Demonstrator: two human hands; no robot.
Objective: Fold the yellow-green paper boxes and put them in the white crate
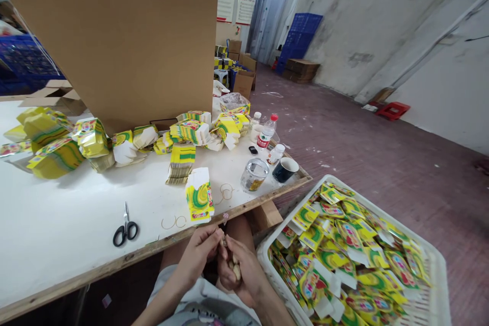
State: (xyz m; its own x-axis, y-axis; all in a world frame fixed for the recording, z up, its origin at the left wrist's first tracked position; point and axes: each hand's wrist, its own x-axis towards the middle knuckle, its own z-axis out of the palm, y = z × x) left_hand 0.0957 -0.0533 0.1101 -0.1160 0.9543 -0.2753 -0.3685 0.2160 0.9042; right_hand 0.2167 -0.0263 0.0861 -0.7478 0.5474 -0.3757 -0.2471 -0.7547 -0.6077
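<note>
My left hand [200, 250] and my right hand [240, 270] meet just below the table's front edge, over my lap. Both are curled with the fingers pressed together around small pale pieces that I cannot name. A tiny object with a pink tip [225, 217] sticks up just above the fingertips. A stack of yellow-green folded cartons [199, 196] stands on the white table [69, 224] right in front of the hands. Rubber bands [173, 222] lie beside it.
Black scissors [125, 230] lie to the left. More carton stacks [57, 142] line the back before a cardboard sheet [126, 46]. A jar [254, 174], cup [285, 169] and bottle [266, 133] sit at the table's right corner. A white crate [435, 275] of cartons stands at my right.
</note>
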